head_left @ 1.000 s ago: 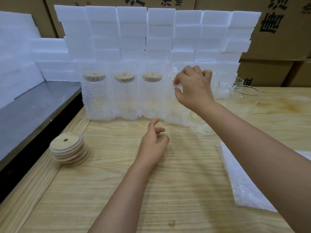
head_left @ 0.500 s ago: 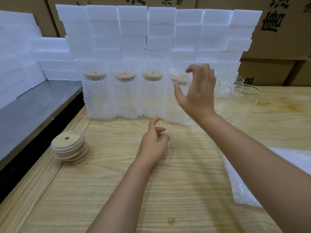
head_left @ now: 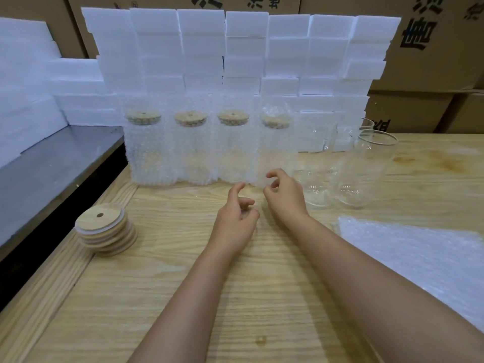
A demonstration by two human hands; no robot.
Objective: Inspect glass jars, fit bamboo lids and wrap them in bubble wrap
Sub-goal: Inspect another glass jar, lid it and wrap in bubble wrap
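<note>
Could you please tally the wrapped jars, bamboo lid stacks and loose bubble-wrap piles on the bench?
Wrapped jars: 4
Bamboo lid stacks: 1
Loose bubble-wrap piles: 1
Total: 6

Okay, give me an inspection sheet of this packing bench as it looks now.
Surface: wooden table, small stain near the front.
Job's things: four wrapped jars with lids in a row; bare glass jars to their right; lid stack at left; bubble wrap sheet at right.
Clutter: nothing seen.
Hands: left hand and right hand in front of the row, fingers loosely curled, holding nothing.
Cables: nothing seen.
Surroundings: foam blocks behind the jars, cardboard boxes beyond, grey shelf at left.
</note>
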